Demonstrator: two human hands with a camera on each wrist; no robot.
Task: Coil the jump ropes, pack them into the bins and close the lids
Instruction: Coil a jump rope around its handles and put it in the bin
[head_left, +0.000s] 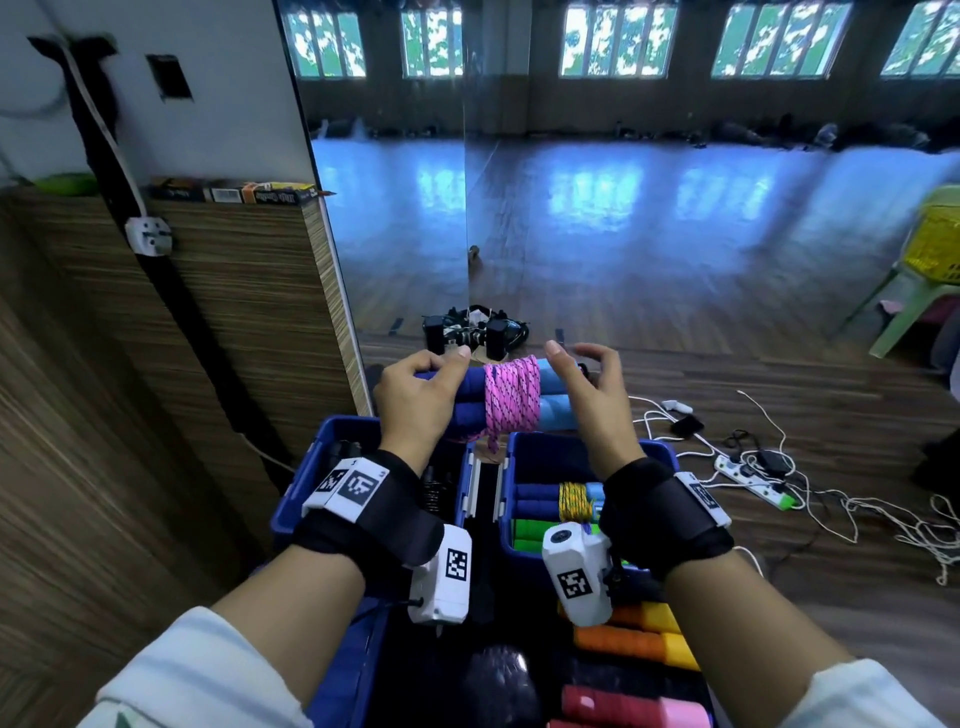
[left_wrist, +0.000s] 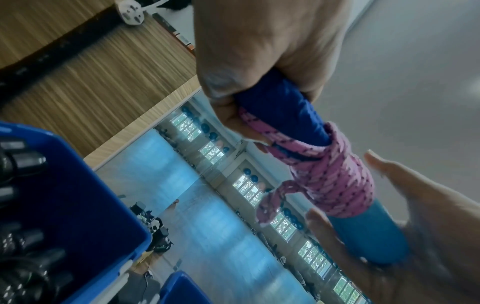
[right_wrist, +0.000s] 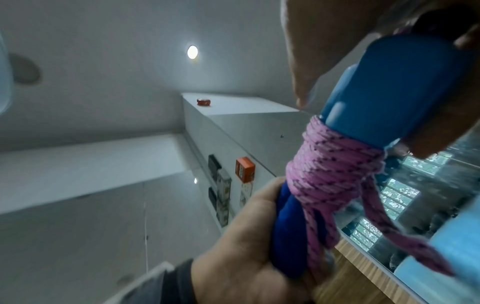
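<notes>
A jump rope bundle (head_left: 511, 400), pink cord wound round two blue handles, is held level above the two blue bins. My left hand (head_left: 415, 395) grips its dark blue end, fingers curled round the handles (left_wrist: 285, 102). My right hand (head_left: 592, 389) is at the light blue end (right_wrist: 405, 86) with thumb and fingers straight and spread, cupping it loosely. A loose end of the pink cord (right_wrist: 405, 242) hangs below the bundle. The right bin (head_left: 660, 452) holds a yellow-corded bundle (head_left: 574, 501) and green handles (head_left: 535, 532). The left bin (head_left: 332, 441) holds black ropes (head_left: 434, 493).
Orange-and-yellow handles (head_left: 639, 639) and red-and-pink handles (head_left: 634, 706) lie near me. A wood-panelled wall (head_left: 208, 364) stands on the left, a mirror wall ahead. Black gear (head_left: 475, 332) sits at the mirror's foot. A power strip (head_left: 753, 480) and white cables lie on the floor at right.
</notes>
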